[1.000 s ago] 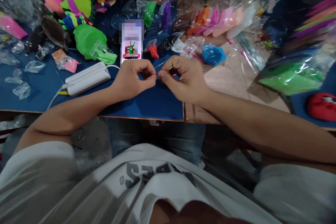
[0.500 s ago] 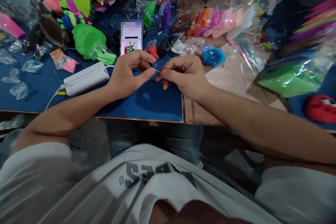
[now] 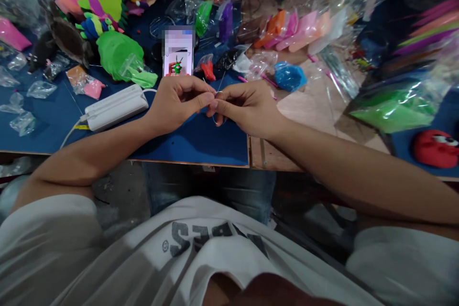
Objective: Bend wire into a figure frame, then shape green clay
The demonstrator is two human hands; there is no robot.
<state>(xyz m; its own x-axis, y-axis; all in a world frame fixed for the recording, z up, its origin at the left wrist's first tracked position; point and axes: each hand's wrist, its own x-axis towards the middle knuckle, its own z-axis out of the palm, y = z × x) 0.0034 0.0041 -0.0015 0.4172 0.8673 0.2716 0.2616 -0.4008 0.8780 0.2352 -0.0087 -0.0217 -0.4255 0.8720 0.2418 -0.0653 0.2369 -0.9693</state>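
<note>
My left hand (image 3: 181, 104) and my right hand (image 3: 247, 105) meet fingertip to fingertip above the blue mat (image 3: 201, 146). Both pinch a thin wire (image 3: 223, 79), bent into a small loop, with fine ends sticking up and a curve hanging below the fingers. Part of the wire is hidden behind the fingertips. Just beyond my left hand stands a phone (image 3: 178, 63) with a green figure on its lit screen. Close behind the fingers lies a small bag of red clay (image 3: 207, 70).
A white power bank (image 3: 116, 107) with a cable lies left. Behind it sits a bag of green clay (image 3: 118, 55). A blue clay bag (image 3: 289, 76), a large green one (image 3: 396, 110) and a red clay figure (image 3: 435, 148) are right. Clay figures crowd the back left.
My fingertips parted slightly, then came together again. The wire between them has turned from a stretched strand into a loop with its ends pointing up.
</note>
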